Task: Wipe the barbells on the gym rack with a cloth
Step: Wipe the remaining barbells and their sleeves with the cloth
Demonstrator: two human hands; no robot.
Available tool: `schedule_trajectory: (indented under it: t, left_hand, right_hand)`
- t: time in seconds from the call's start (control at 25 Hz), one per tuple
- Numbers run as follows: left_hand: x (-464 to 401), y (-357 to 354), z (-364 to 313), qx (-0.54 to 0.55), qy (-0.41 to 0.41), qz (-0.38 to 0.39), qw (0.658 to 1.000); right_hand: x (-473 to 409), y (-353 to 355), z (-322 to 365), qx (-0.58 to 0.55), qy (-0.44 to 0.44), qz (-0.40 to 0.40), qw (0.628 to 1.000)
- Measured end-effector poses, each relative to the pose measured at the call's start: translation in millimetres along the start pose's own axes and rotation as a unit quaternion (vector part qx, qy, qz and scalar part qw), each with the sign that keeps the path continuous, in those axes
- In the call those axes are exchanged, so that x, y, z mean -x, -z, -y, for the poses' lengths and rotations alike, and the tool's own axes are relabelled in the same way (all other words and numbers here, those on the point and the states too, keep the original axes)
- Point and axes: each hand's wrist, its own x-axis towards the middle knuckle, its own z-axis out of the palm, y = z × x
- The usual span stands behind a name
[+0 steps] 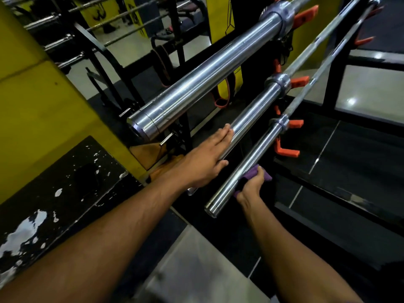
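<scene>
Head camera view shows three shiny chrome barbell sleeves lying one under the other on a black steel rack with orange plastic hooks. The thick top sleeve is nearest to the camera, the middle chrome sleeve is below it, and the lowest chrome sleeve points toward the person.

The left hand lies flat, with straight fingers resting on the near end of the middle sleeve; it grips nothing. The right hand is curled around a small purple cloth and presses it against the right side of the lowest sleeve, near its open end. The two hands are near each other, on neighbouring bars.

As a judgement, the wiping is now on the lowest bar, at its sleeve. All three sleeves look bright, but the view cannot tell which ones are already cleaned. The long thin shafts going up to the right probably need the cloth as well.

No brand, label or readable writing is visible on the bars or the rack. The yellow panel behind carries only a black line drawing, no letters.
</scene>
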Motion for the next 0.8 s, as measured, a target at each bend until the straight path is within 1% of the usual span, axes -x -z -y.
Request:
schedule_trajectory:
  t: [0.16, 0.36, 0.44, 0.56, 0.64, 0.72, 0.76, 0.8]
  left_hand:
    - [-2.8, -2.5, 2.9, -0.001, -0.006, -0.003, 1.0]
    - [-0.2, -2.0, 1.6, 0.011, -0.003, -0.004, 1.0]
    - [0.9, -0.1, 1.6, 0.018, 0.002, -0.003, 1.0]
    - [0.9, 0.0, 1.4, 0.018, 0.002, -0.006, 1.0]
    - [-0.8, -3.1, 3.6, 0.025, 0.0, -0.015, 1.0]
    - [-2.2, -6.4, 5.8, 0.016, -0.003, -0.024, 1.0]
    - [-3.1, -7.8, 7.0, 0.007, -0.007, -0.028, 1.0]
    - [-4.3, -8.6, 9.0, 0.001, -0.011, -0.029, 1.0]
  right_hand:
    - [34.0, 5.1, -35.6, -0.043, -0.029, 0.013, 0.999]
    - [62.7, 15.3, -73.2, -0.049, -0.051, -0.002, 0.997]
    - [52.4, 14.4, -72.8, -0.021, -0.011, -0.012, 1.0]
    - [32.5, 3.0, -38.4, 0.031, 0.045, -0.045, 0.997]
    - [33.0, 1.5, -22.2, 0.07, 0.065, -0.04, 0.995]
    - [42.3, 18.5, -41.0, 0.132, 0.046, -0.036, 0.99]
    - [51.3, 30.1, -58.6, 0.142, 0.028, -0.029, 0.989]
    - [60.2, 40.0, -79.1, 0.129, -0.001, -0.012, 0.992]
